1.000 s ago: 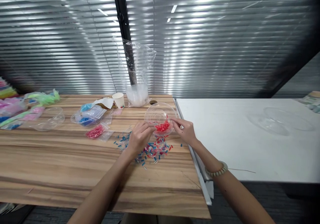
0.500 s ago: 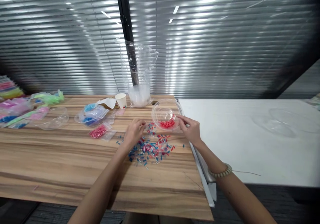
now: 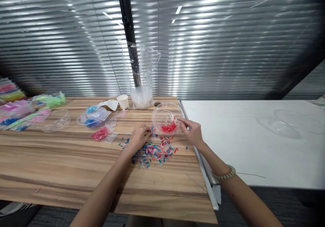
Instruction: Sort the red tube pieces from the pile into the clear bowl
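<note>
A clear plastic bowl [image 3: 157, 113] holding small red pieces [image 3: 169, 127] stands near the back right of the wooden table. My right hand [image 3: 191, 129] pinches the bowl's right rim between thumb and fingers. Just left of the bowl, my left hand [image 3: 141, 134] is low over the table with its fingertips drawn together at the upper edge of a scattered pile of blue, red and clear pieces [image 3: 154, 151]. Whatever is between those fingertips is too small to make out.
Left of the pile lie a bag of pink pieces [image 3: 101, 133], a lidded container with blue contents [image 3: 95, 117] and a clear lid [image 3: 56, 120]. A paper cup [image 3: 123, 102] and a bag of clear bowls [image 3: 141, 96] stand behind. A white table [image 3: 241, 145] adjoins on the right.
My left hand has moved slightly right, toward the bowl. The bowl has shifted a little left, with my right hand still at its rim.
</note>
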`<state>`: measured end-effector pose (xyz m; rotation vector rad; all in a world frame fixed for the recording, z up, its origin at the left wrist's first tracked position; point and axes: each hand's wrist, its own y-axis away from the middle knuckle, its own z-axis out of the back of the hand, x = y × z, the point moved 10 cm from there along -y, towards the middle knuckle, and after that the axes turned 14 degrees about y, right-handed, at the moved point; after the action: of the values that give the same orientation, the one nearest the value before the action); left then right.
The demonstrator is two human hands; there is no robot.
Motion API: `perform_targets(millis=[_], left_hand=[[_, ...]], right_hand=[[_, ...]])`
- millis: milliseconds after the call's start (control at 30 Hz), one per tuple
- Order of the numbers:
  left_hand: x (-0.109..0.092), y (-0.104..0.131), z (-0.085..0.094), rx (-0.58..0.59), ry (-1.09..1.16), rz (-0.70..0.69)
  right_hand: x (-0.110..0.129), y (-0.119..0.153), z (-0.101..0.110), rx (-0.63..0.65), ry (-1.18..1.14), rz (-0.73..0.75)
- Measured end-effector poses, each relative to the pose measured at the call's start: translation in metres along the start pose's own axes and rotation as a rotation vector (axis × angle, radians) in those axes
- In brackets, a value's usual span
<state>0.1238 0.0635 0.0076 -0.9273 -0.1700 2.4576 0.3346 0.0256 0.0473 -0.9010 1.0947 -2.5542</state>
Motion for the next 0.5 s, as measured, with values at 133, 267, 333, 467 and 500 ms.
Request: perform_targets(millis=[133,267,333,467,500], left_hand=[[0.0016,-0.0011,-0.0020,0.003,0.019,0.004],[0.0048,-0.0015,-0.0038,-0.007,0.025,0.007],[0.0056,-0.0013,-0.0041,-0.015,0.027,0.005],[0.0055,-0.0009,-0.0051,-0.016,0.017,0.006],[0.0052,-0.0008,-0.0051,-0.014,0.010,0.007]], right_hand=[[0.0001,0.0006,-0.0020,0.008,-0.009,0.012],[0.0003,0.0019,-0.0052,0.023,-0.014,0.016],[0.0005,0.0025,-0.0064,0.029,-0.014,0.017],[0.0012,0.0027,-0.0070,0.036,-0.015,0.023],[0.0012,0.0026,-0.0068,0.036,-0.017,0.021]])
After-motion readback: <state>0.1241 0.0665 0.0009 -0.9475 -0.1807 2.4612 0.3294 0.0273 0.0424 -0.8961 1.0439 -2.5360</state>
